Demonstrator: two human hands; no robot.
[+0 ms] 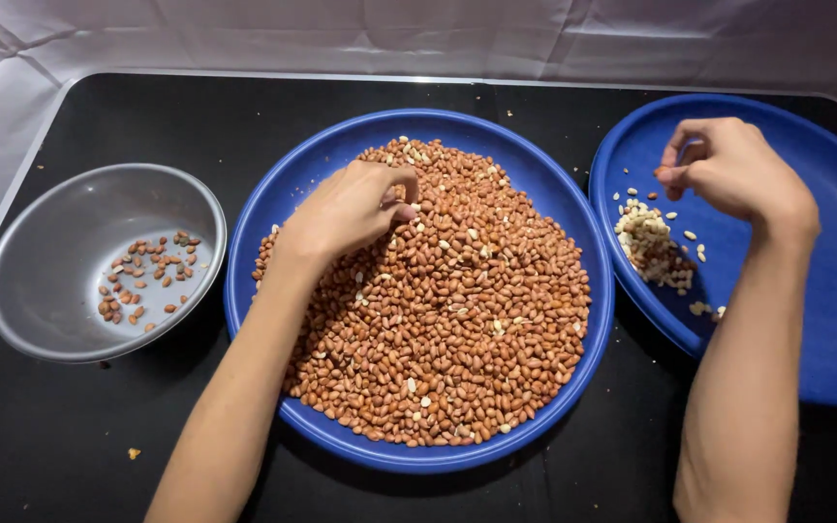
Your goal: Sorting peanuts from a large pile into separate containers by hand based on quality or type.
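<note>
Left hand (351,208) digs red-brown peanuts (457,320); right hand (728,169) pinches one.

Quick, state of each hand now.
Left hand: fingers curled, pinching into the peanut pile.
Right hand: pinched shut on a peanut.

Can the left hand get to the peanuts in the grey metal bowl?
Probably yes. The left hand rests on the peanut heap in the middle blue plate, right beside the grey metal bowl. The bowl is open on top, and nothing lies between them.
</note>
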